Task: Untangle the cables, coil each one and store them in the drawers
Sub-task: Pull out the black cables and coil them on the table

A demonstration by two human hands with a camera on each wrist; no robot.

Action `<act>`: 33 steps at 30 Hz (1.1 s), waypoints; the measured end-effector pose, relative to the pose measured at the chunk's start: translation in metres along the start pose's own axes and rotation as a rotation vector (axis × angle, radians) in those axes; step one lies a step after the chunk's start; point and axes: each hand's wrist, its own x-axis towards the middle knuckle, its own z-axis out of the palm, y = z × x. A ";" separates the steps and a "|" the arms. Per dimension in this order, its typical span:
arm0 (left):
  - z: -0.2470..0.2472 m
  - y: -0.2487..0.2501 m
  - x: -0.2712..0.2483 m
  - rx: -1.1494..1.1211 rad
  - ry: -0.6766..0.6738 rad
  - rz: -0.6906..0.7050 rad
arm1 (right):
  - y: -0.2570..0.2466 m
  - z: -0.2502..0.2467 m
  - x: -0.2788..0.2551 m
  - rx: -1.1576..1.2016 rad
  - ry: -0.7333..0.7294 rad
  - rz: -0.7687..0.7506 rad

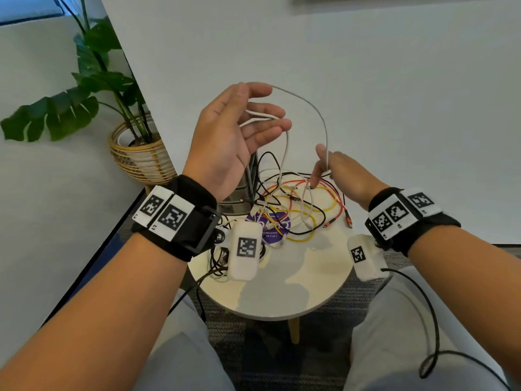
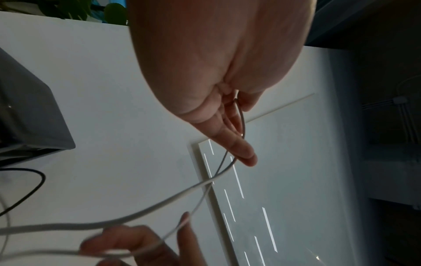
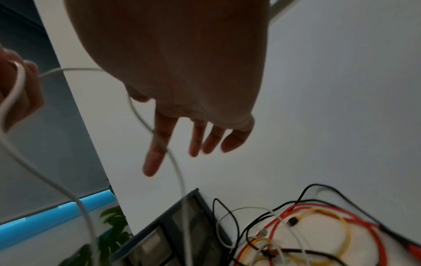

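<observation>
head view: left hand (image 1: 231, 136) raised palm-up over the round surface (image 1: 282, 292), fingers loosely bent w/ loops of the white cable (image 1: 313, 104) lying across them, thumb over the top strand. right hand (image 1: 335, 170) lower & to the right, thumb and forefinger pinching the same cable where it arcs down. rest of the cables, black, red (image 1: 342, 206), yellow (image 1: 303, 235), more white, in a tangle (image 1: 296, 210) on the surface beside the small drawer unit (image 1: 242, 193), a purple card under them; potted plant (image 1: 135, 142) off to the left on the floor. left wrist view: cable (image 2: 241, 117) threaded between the left fingers (image 2: 239, 147), crossing itself just below them, then running on to the right hand (image 2: 136, 243) at frame bottom; grip looks light, more draped than clamped. right wrist view: right fingers (image 3: 154, 154) mostly straight, cable (image 3: 177, 171) passing by the forefinger; thumb contact hidden here. drawer unit (image 3: 177, 230) and tangle (image 3: 307, 225) below. handling, as judged: thin, light, limp, smooth jacket so prone to slip & spring out of a coil; best held on the cord a bit back from the plug, wound w/ slight tension, no hard kinks. tail end prob. still snagged in the pile, so tugging could drag the others.
</observation>
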 end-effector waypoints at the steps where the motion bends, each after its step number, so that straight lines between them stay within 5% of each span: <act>1: 0.000 0.000 0.001 -0.002 -0.004 0.003 | -0.001 0.001 0.000 0.023 0.018 -0.038; 5: -0.001 -0.002 0.005 -0.024 -0.022 0.015 | -0.014 0.007 -0.008 0.361 -0.225 -0.089; 11: -0.007 -0.005 0.006 -0.068 -0.032 0.019 | -0.031 0.041 -0.020 0.163 -0.406 -0.242; 18: -0.032 -0.010 0.002 0.113 -0.021 -0.021 | -0.035 0.063 -0.001 0.289 -0.200 -0.210; 22: -0.065 -0.023 -0.002 0.215 0.032 -0.168 | -0.045 0.048 0.001 0.374 -0.012 -0.155; 33: -0.060 -0.074 -0.013 0.586 -0.357 -0.456 | -0.086 0.015 0.012 0.707 0.151 -0.148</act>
